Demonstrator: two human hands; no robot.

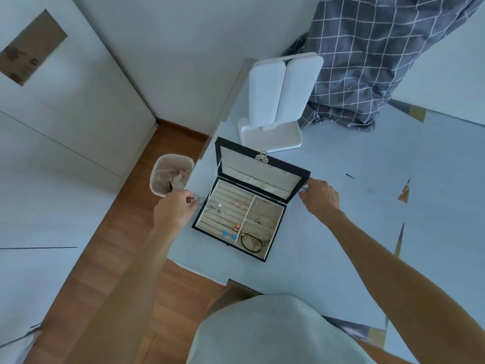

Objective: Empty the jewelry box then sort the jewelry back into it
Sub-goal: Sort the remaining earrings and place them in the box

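Observation:
The black jewelry box point(200, 219) sits open near the table's left edge, its lid point(262, 169) raised towards the back. Its beige tray holds pink earrings point(240, 204), blue bead earrings point(229, 234), a white and silver piece point(217, 207), a gold pin with a pink tip point(233, 227) and a dark bangle with gold chain point(256, 241). My left hand point(174, 208) is curled against the box's left wall, beside a small pale item point(200, 200); whether it grips anything is unclear. My right hand point(320, 197) pinches the lid's right corner.
A white folding mirror stand point(278, 101) rises just behind the box. A grey checked cloth point(367, 61) hangs at the back right. A small waste bin point(170, 174) stands on the wooden floor left of the table. My lap point(275, 332) is at the table's near edge.

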